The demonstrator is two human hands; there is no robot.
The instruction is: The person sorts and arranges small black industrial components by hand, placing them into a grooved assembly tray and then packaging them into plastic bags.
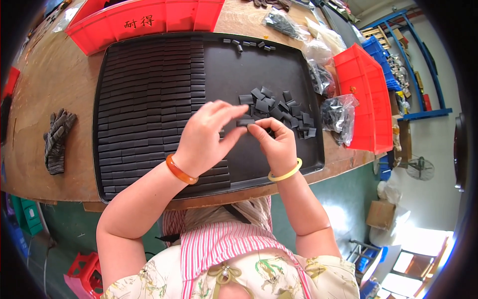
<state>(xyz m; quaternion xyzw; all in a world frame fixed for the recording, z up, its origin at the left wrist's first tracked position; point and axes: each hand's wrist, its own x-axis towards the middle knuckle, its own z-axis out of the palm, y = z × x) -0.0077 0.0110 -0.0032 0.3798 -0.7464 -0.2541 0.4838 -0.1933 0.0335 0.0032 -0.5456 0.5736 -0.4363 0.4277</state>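
Observation:
A large black tray (269,65) lies before me, its left part covered with tight rows of small flat black rectangular pieces (149,99). A loose heap of the same pieces (271,102) lies on its right half. Over the middle, my left hand (206,132) has its fingers apart, the thumb tip close to my right thumb. My right hand (276,142) pinches a black piece (244,122) between thumb and forefinger, its end toward the left fingers. Something dark shows inside the curled right fingers; I cannot tell how many pieces it is.
Several short black pieces (240,49) lie at the tray's far edge. Behind stands a red bin (169,20); another red bin (366,99) is at the right, beside clear bags of black parts (338,114). A grey knitted glove (57,142) lies left on the wooden table (40,99).

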